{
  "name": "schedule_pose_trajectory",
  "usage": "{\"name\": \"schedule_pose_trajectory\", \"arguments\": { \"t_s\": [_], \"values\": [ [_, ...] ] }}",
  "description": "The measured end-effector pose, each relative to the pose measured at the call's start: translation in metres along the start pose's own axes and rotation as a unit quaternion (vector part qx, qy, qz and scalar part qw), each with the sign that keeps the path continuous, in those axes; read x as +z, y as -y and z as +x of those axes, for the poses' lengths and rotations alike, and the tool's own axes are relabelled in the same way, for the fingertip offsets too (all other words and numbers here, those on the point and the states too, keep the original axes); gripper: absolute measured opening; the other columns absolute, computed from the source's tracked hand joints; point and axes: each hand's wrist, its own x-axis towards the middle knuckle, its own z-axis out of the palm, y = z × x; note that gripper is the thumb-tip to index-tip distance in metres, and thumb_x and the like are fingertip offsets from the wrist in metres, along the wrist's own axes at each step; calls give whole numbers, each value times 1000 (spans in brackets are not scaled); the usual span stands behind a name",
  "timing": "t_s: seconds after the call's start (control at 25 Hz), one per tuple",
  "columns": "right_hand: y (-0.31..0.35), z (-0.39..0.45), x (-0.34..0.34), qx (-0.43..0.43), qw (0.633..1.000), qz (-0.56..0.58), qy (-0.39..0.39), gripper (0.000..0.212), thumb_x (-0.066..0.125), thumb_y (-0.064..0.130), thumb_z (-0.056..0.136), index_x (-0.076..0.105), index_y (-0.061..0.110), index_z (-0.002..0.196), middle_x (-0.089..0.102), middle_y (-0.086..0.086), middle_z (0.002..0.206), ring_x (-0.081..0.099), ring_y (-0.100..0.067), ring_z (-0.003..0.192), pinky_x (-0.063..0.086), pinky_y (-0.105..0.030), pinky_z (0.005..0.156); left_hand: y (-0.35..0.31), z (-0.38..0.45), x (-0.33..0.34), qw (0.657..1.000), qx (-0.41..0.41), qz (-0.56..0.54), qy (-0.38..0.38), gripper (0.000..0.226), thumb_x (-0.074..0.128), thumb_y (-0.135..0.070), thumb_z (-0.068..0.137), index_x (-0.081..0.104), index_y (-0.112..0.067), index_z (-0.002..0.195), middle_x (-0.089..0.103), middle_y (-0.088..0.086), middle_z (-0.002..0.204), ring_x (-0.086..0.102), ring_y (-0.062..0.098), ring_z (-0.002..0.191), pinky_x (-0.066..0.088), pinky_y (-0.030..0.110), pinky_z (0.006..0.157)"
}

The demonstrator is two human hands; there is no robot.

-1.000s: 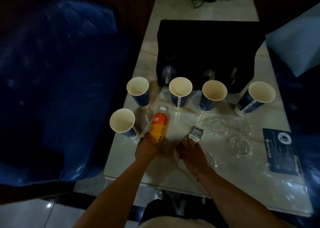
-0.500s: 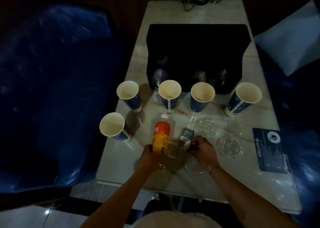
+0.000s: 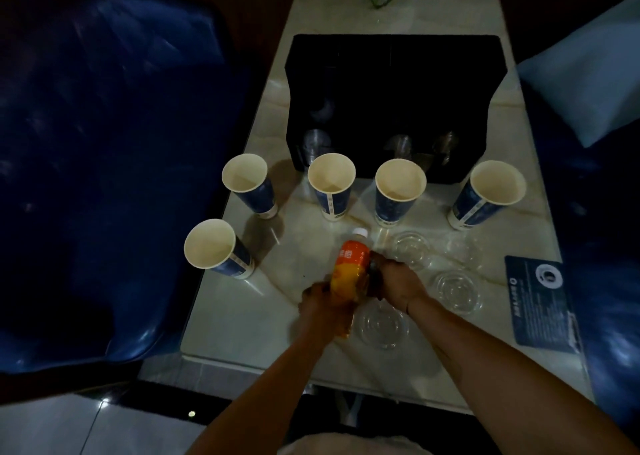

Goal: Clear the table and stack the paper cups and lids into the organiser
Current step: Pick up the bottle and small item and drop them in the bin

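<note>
Five cups [image 3: 331, 185] and the lids [image 3: 456, 291] still wait (organiser [image 3: 394, 84] looks mostly unfilled); left hand [image 3: 320, 300] grips the bottle [image 3: 349, 269], right hand [image 3: 398, 283] closed on something small.

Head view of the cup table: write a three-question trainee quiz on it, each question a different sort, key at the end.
1. Count: how many paper cups stand upright on the table?
2. True or false: the left hand grips the orange bottle by its white cap.
3. Multiple choice: where do the clear lids lie relative to the bottle? A) on the person's left B) on the person's right and near side C) inside the black organiser

Key:
1. Five.
2. False; it holds the lower body, and the right hand is against the bottle's other side.
3. B, for example and.
</note>
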Motion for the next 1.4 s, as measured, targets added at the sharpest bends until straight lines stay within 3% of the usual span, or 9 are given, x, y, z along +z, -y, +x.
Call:
{"name": "schedule_pose_trajectory", "arguments": {
  "t_s": [0.08, 0.24, 0.56, 0.64, 0.76, 0.92, 1.04, 1.24, 1.4],
  "values": [
    [-4, 2, 4, -5, 999, -50, 7, 47, 61, 29, 91, 47, 24, 136, 65, -12, 122, 63, -31, 106, 51, -41, 91, 0, 2, 6, 999, 6, 47, -23, 58, 74, -46, 78, 58, -13, 123, 66, 11, 115, 61, 29, 108, 51, 44, 97],
    [-5, 4, 10, -8, 998, -56, -19, 40, 64, 28, 89, 53, 16, 126, 67, -12, 117, 63, -32, 105, 52, -41, 89, 0, 4, 14, 999, -37, 8, -30, 84, 84, -46, 64, 42, -18, 131, 54, 11, 122, 56, 31, 112, 51, 48, 94],
    [0, 3, 14, 35, 995, -70, -64, 30, 57, 24, 93, 57, 19, 123, 44, -12, 131, 62, -33, 103, 52, -40, 89, -6, 15, 15, 996, -64, 15, -53, 82, 88, -37, 64, 40, -16, 127, 60, 11, 120, 60, 31, 110, 51, 49, 97],
    [0, 4, 15, 32, 995, -57, -76, 30, 61, 23, 90, 59, 20, 120, 47, -11, 132, 62, -32, 103, 52, -40, 88, -1, 17, 12, 997, -60, -5, -54, 78, 87, -37, 65, 41, -17, 126, 60, 10, 119, 61, 30, 109, 52, 47, 95],
    [3, 3, 14, 24, 996, -19, -86, 27, 69, 28, 85, 65, 17, 110, 67, -10, 111, 64, -29, 98, 52, -37, 84, 8, 20, -2, 997, -29, -55, -47, 70, 86, -38, 66, 43, -21, 118, 61, 3, 108, 62, 22, 97, 53, 36, 82],
    [11, -12, 15, 60, 988, 73, -124, 25, 75, 22, 79, 68, 15, 102, 72, -9, 101, 65, -25, 91, 48, -31, 76, 25, 19, -25, 992, 3, -128, -20, 65, 87, -37, 65, 45, -26, 113, 60, -7, 97, 59, 13, 87, 47, 25, 69],
    [20, -34, 15, 86, 967, 160, -180, 24, 77, 15, 76, 69, 15, 98, 72, -6, 95, 61, -18, 83, 42, -25, 72, 36, 20, -41, 975, 18, -221, 26, 61, 86, -32, 70, 54, -16, 120, 67, 8, 110, 68, 19, 84, 55, 24, 56],
    [23, -95, 22, 140, 924, 251, -251, 26, 79, 12, 73, 68, 15, 96, 67, 0, 90, 62, -17, 84, 44, -23, 73, 44, 16, -62, 955, -5, -286, 76, 65, 86, -37, 69, 49, -21, 120, 63, 8, 115, 65, 29, 101, 56, 51, 91],
    [12, -151, 44, 169, 889, 308, -295, 23, 80, 16, 76, 65, 21, 92, 70, -2, 90, 64, -15, 77, 49, -27, 67, 44, -10, -65, 951, 29, -270, 147, 77, 84, -51, 57, 48, -27, 122, 65, 2, 117, 68, 25, 99, 60, 45, 81]
  ]
}}
